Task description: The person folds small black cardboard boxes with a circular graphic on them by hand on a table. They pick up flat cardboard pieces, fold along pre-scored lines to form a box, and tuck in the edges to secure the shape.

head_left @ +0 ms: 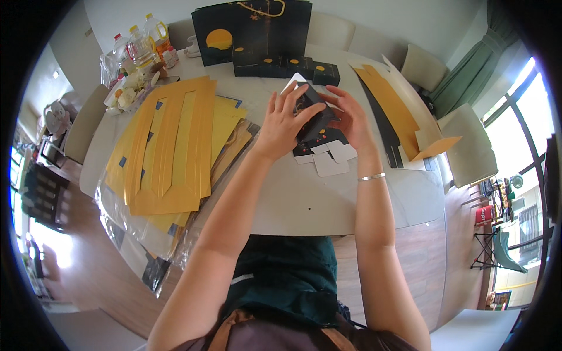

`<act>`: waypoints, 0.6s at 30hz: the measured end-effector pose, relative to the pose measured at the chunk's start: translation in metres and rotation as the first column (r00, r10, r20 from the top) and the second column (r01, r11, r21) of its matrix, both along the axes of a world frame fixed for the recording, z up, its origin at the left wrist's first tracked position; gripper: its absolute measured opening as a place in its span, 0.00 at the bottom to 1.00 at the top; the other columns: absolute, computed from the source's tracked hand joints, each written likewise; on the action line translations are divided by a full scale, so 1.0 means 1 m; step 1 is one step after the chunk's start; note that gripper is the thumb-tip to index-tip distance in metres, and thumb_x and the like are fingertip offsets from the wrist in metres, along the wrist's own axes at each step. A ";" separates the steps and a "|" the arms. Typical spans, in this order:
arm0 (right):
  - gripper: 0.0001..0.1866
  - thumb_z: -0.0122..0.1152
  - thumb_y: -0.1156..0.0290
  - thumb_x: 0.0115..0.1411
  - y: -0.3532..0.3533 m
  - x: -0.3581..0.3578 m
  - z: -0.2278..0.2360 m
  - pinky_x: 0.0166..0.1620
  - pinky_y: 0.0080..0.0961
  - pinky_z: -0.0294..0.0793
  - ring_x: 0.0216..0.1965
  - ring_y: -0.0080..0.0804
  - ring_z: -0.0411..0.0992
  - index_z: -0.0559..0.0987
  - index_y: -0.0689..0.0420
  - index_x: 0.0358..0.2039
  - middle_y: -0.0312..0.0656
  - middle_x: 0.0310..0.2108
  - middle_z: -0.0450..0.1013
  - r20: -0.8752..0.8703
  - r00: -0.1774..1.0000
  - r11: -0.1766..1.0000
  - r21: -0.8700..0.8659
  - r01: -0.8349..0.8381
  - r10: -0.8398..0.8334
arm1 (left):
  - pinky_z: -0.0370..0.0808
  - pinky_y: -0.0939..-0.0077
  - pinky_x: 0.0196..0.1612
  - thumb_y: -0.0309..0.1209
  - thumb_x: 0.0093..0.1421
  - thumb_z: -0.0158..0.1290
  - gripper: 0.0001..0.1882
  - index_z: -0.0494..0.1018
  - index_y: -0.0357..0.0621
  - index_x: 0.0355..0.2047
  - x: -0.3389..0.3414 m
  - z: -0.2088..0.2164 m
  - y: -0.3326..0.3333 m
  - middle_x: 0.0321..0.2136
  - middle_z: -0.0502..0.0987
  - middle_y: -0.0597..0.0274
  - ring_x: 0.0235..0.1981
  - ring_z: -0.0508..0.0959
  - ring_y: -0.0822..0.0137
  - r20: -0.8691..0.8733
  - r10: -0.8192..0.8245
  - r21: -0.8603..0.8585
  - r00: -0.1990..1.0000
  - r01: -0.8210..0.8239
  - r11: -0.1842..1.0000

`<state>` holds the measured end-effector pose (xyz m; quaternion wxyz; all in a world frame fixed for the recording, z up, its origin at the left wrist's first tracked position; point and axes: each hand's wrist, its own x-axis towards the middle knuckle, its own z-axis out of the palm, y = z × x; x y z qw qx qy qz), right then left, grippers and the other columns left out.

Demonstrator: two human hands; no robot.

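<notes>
A small black cardboard box [318, 124] with a white inner flap stands partly folded and tilted above the table. My left hand [284, 123] grips its left side, fingers over the top and thumb across the front. At the box's right edge, my right hand [352, 120] curls its fingers against a panel; part of that contact is hidden. Beneath the box lie flat black card blanks with white undersides [332, 167]. Several finished black boxes [285, 65] with gold round marks stand in a row just beyond my hands.
A large black gift bag [252, 35] stands behind the boxes. Stacked gold card sheets [200, 146] on plastic wrap fill the table's left. Long gold and black card pieces [389, 105] lie to the right. Oil bottles [140, 47] stand at the back left; chairs [468, 143] surround the table.
</notes>
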<state>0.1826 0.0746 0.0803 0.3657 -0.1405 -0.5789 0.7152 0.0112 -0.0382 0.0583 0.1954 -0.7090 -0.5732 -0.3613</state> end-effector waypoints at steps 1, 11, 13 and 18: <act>0.28 0.59 0.64 0.61 -0.006 0.001 0.002 0.45 0.27 0.76 0.49 0.29 0.73 0.67 0.57 0.61 0.45 0.51 0.73 0.086 0.996 0.998 0.067 0.022 -0.028 | 0.52 0.45 0.66 0.19 0.42 0.63 0.42 0.65 0.69 0.57 0.002 0.001 0.000 0.64 0.56 0.58 0.68 0.52 0.51 -0.054 0.014 -0.031 0.998 -0.016 0.999; 0.32 0.65 0.80 0.53 0.000 -0.005 -0.006 0.49 0.27 0.77 0.46 0.30 0.74 0.66 0.63 0.59 0.43 0.47 0.72 0.163 0.986 0.999 -0.006 0.045 -0.043 | 0.54 0.46 0.65 0.15 0.46 0.56 0.45 0.56 0.55 0.65 0.001 0.002 0.002 0.64 0.55 0.48 0.65 0.55 0.45 0.347 0.061 0.118 0.936 -0.109 0.987; 0.30 0.64 0.83 0.51 0.003 -0.009 -0.012 0.50 0.26 0.76 0.47 0.30 0.73 0.67 0.62 0.56 0.42 0.47 0.72 0.041 0.999 0.997 -0.078 0.027 -0.023 | 0.69 0.49 0.56 0.21 0.50 0.56 0.43 0.51 0.48 0.66 -0.006 -0.007 0.006 0.61 0.57 0.45 0.62 0.59 0.42 0.614 0.069 0.062 0.786 -0.135 0.989; 0.29 0.63 0.87 0.49 0.001 -0.019 -0.025 0.53 0.25 0.72 0.50 0.31 0.70 0.68 0.60 0.53 0.40 0.47 0.70 -0.037 0.999 0.999 -0.043 0.000 -0.002 | 0.81 0.61 0.37 0.43 0.60 0.55 0.36 0.53 0.47 0.64 -0.009 -0.002 0.009 0.58 0.63 0.53 0.60 0.64 0.57 0.993 -0.033 0.085 -0.110 0.505 0.859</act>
